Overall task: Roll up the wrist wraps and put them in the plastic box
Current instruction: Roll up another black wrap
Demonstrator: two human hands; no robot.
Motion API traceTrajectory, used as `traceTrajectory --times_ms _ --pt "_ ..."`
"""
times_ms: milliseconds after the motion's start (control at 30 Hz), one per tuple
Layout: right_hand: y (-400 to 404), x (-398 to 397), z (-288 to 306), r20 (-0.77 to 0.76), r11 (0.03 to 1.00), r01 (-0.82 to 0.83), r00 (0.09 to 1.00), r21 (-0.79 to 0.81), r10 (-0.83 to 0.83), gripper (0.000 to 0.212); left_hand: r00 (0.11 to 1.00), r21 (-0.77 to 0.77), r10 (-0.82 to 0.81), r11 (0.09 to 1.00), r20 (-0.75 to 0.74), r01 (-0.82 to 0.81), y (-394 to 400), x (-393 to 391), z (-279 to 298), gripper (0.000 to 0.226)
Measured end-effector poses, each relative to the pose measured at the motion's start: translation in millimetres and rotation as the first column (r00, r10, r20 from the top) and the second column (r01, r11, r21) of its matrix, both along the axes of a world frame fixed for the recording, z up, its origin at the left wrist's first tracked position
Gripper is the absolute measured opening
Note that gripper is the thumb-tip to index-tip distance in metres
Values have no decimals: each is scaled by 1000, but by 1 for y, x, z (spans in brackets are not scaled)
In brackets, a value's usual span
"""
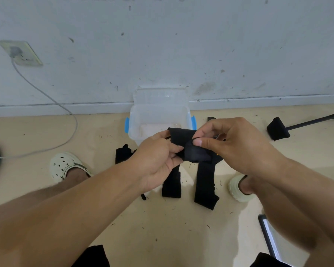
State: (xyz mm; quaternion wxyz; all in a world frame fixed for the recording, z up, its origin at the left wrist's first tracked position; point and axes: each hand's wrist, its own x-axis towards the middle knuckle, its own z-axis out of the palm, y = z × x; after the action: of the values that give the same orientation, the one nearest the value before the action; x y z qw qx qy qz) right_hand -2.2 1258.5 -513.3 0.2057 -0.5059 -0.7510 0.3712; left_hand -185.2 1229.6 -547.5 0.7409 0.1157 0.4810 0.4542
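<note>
Both hands hold a black wrist wrap (pixel 189 149) in the air: the left hand (pixel 158 158) grips its left side, the right hand (pixel 231 143) pinches the folded end. Its tail hangs below the grip. The open clear plastic box (pixel 158 116) sits just beyond the hands.

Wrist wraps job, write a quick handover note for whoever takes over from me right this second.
Left hand: pinches the black wrist wrap at its left side.
Right hand: thumb and fingers pinch the same wrap, at the start of a roll; its loose end hangs down toward the floor.
Plastic box: open on the floor by the wall, behind the hands; no wrap visible in it, though the hands hide its near edge.
More black wraps lie unrolled on the floor under the hands, another to the left.
Done: nothing boxed yet. Left: finish this roll, put it in the box, then roll and box the rest.
</note>
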Motion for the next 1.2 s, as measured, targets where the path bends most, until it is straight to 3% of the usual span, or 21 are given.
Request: traceTrajectory --times_ms 300,400,500,567,733,800,867,1000,1133,1200 --pt "1 -6 -13 41 997 56 998 -51 -54 12 993 18 -67 998 99 66 -5 1 7 38" --pt "3 -5 -13 20 995 68 998 -73 -67 11 994 27 -83 996 71 81 -7 2 9 30" --pt "4 -5 -12 7 993 92 996 -78 -92 17 999 5 -20 1000 40 19 -8 4 4 40" --pt "3 -4 -10 57 996 93 994 -1 -93 24 1000 -14 3 1000 20 -3 -7 3 1 44" --pt "-4 6 4 155 970 -222 966 100 205 59 999 -30 28 999 38 -27 -3 -4 2 42" --pt "-7 9 1 232 946 -304 934 112 273 49 997 -43 15 999 74 -12 -2 -6 4 39" --pt "-7 8 -6 272 940 -283 935 191 227 35 993 -67 6 998 121 3 -3 -8 5 38" --pt "-6 3 -8 150 971 -140 982 195 112 7 984 -100 1 995 178 17 -5 -7 7 40" --pt "-8 0 -9 -108 998 -6 994 -58 0 12 987 -108 37 994 159 -20 -6 -4 11 42" --pt "-7 -1 -9 -167 987 56 983 -148 -81 15 988 -112 42 993 152 -26 -8 -4 11 40"
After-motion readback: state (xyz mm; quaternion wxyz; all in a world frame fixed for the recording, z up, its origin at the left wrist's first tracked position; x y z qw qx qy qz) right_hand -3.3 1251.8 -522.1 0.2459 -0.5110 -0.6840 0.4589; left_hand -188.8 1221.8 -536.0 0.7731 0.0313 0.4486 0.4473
